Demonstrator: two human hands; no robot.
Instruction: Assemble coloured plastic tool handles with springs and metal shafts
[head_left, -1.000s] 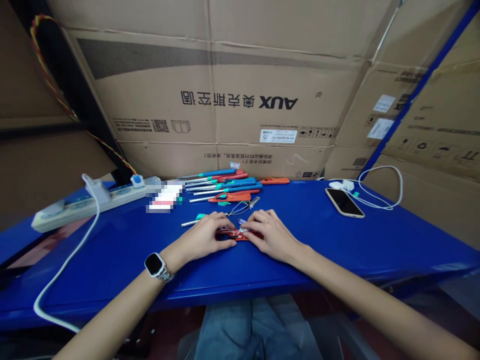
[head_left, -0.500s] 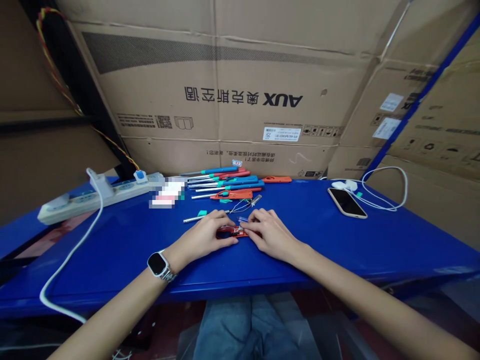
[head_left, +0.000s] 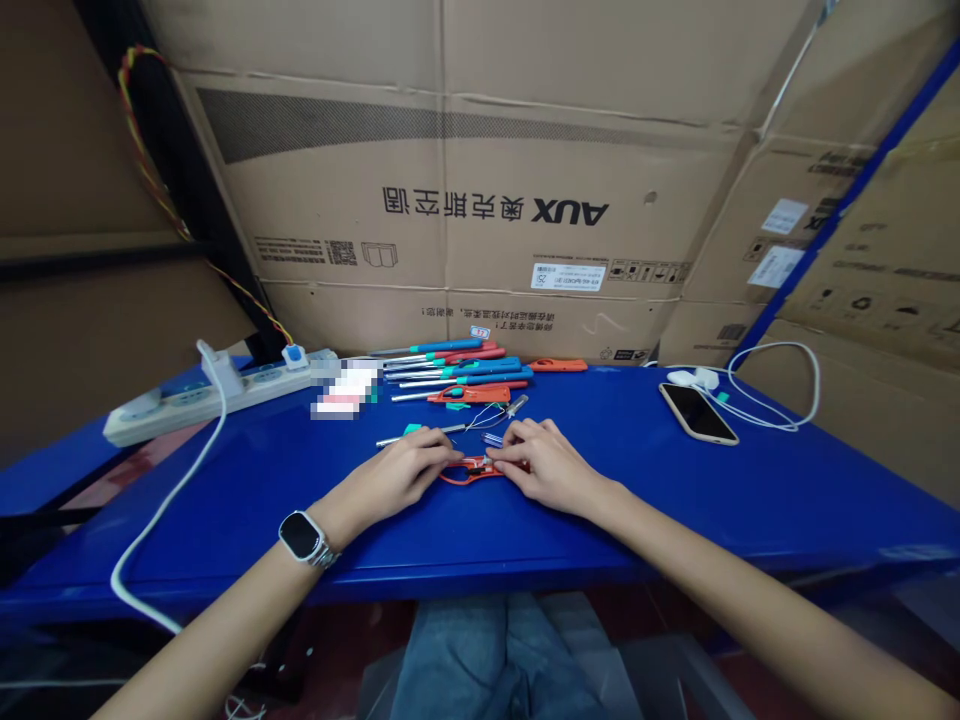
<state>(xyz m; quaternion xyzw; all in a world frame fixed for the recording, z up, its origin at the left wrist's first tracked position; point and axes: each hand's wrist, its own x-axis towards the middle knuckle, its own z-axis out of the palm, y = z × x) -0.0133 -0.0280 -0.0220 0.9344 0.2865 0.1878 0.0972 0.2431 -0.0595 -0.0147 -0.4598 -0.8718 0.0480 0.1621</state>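
An opened orange lighter shell [head_left: 474, 472] lies on the blue table between my hands, with small white, red and dark parts inside. My right hand [head_left: 546, 465] grips its right end, thumb and fingers pressed together near the white part. At its upper left edge, my left hand [head_left: 401, 470] has thumb and forefinger pinched together; whatever is between them is too small to make out. Just behind are a transparent blue piece [head_left: 492, 440], a metal lighter tube [head_left: 388, 441] with a teal bit, and a clear part [head_left: 517, 406] on thin wires.
Several blue, red and orange stick lighters [head_left: 465, 374] lie in a row at the back. A power strip [head_left: 180, 400] with a white cable stands left. A phone [head_left: 697, 412] and white charger cable [head_left: 810, 380] lie right. A cardboard wall [head_left: 480, 150] rises behind.
My left hand has drawn back left from the shell, its thumb coming off the near edge and closing against the forefinger. The right hand stays on the shell. The view has shifted slightly.
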